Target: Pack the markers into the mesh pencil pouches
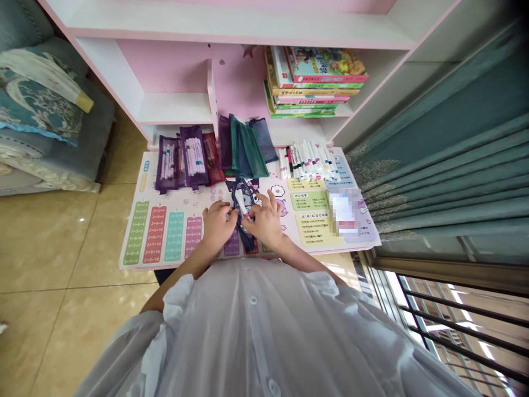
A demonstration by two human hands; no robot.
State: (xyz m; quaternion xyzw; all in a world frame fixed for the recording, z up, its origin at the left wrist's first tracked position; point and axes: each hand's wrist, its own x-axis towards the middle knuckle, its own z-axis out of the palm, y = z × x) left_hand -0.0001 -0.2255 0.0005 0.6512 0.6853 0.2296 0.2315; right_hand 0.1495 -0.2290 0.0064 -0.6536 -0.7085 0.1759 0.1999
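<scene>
1. A white marker point(240, 202) with a pink band lies slanted across a navy mesh pouch point(247, 240), on a printed multiplication desk mat point(157, 234).
2. The left hand point(218, 225) curls closed on the pouch's edge.
3. The right hand point(266, 219) spreads its upper fingers while pinching the marker's lower end.
4. Beyond lie filled purple pouches point(181, 157), loose markers point(308, 162), and green mesh pouches point(243, 148), beneath a pink bookshelf point(165, 71).

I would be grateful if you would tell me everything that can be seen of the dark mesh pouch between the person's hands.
The dark navy mesh pouch is a slim, soft, see-through sleeve with darker edging, lying lengthwise above the printed desk mat. It looks limp and is held between the left hand and right hand, whose fingers touch it. A white marker with a pink band appears to sit partly inside its opening.
</scene>
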